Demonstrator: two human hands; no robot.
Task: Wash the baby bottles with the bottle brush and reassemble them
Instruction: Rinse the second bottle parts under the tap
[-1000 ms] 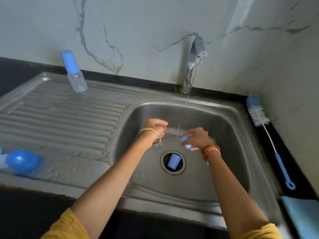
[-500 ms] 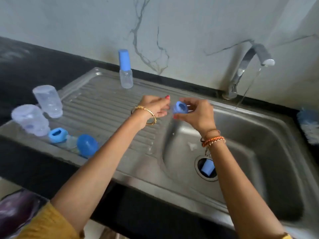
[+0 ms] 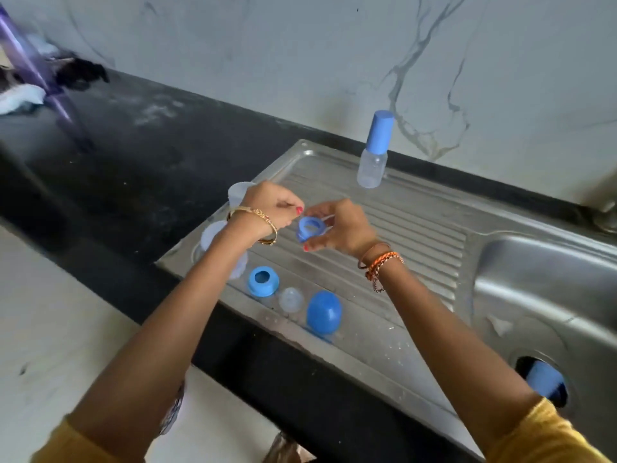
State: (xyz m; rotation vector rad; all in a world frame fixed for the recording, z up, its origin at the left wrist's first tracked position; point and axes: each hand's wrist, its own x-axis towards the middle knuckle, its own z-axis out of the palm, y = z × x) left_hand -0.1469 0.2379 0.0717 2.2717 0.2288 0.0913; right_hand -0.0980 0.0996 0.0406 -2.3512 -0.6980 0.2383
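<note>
Both hands have moved from the basin edge to over the drainboard [image 3: 417, 228], carrying the blue ring [image 3: 309, 228] with them.

Your right hand [image 3: 344, 228] pinches the ring between thumb and fingers; your left hand [image 3: 270, 208] has curled fingertips right at the ring's edge, though you cannot tell whether they grip it. Below on the drainboard lie a second ring [image 3: 263, 281], a clear teat [image 3: 291, 299] and a blue cap [image 3: 324, 312] in a row. Two clear bottles [image 3: 213, 235] sit behind your left wrist, a capped bottle [image 3: 374, 152] stands by the wall, and a blue piece [image 3: 544, 382] sits in the drain.
</note>
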